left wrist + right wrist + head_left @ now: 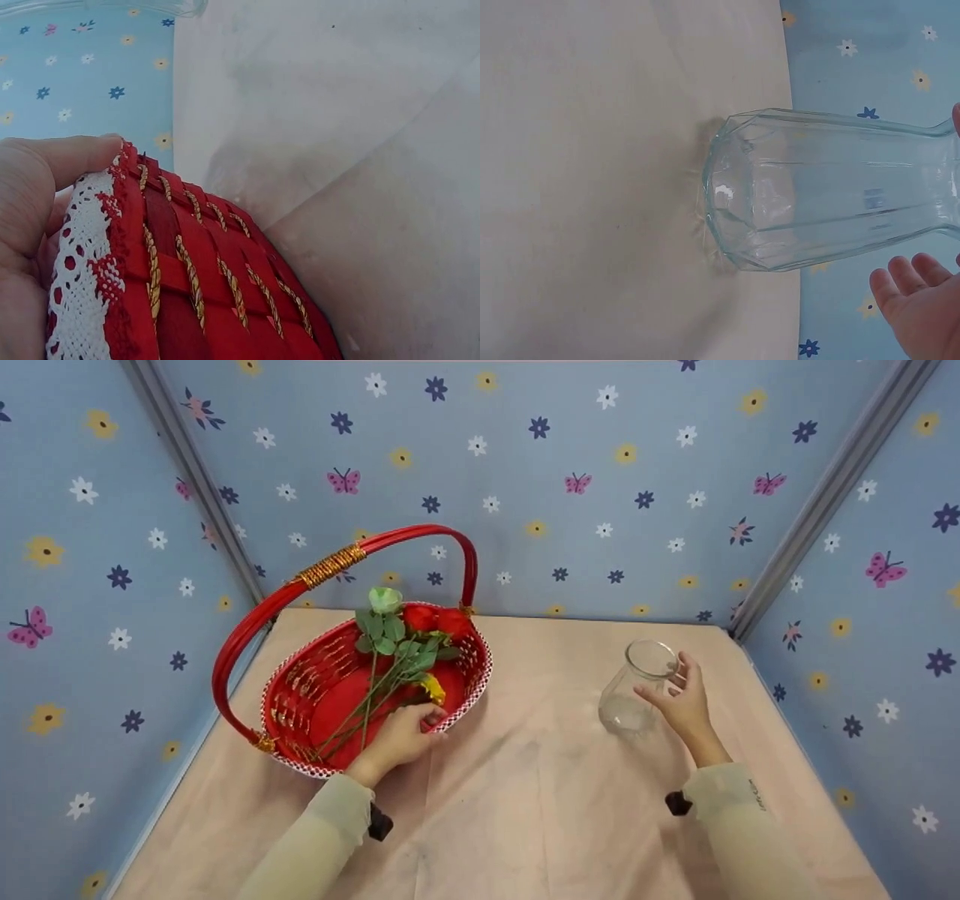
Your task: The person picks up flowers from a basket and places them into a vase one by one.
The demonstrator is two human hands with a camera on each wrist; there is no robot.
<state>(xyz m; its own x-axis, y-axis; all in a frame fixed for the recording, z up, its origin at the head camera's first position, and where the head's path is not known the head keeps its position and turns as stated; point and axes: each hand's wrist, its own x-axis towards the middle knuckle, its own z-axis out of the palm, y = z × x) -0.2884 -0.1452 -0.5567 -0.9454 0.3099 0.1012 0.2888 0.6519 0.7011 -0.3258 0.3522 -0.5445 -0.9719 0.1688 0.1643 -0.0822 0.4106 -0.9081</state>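
A red woven basket point(300, 701) with a tall arched handle and a lace-trimmed rim stands on the left of the table. In it lie artificial flowers: a pale green rose point(385, 600), red roses point(452, 624) and a yellow flower point(433, 688), on long green stems. My left hand point(401, 735) grips the basket's near rim, its thumb over the lace point(82, 255) and the other fingers largely hidden. To the right, a clear glass vase point(626, 709) stands upright. Around its neck my right hand point(686, 709) is spread, fingers loosely bent; firm contact cannot be told.
A cream cloth point(517, 810) with creases covers the table. Blue panels point(510, 510) patterned with flowers and butterflies enclose the back and both sides, with grey posts point(832, 487) at the corners. The basket's handle point(330, 566) arches high above the flowers.
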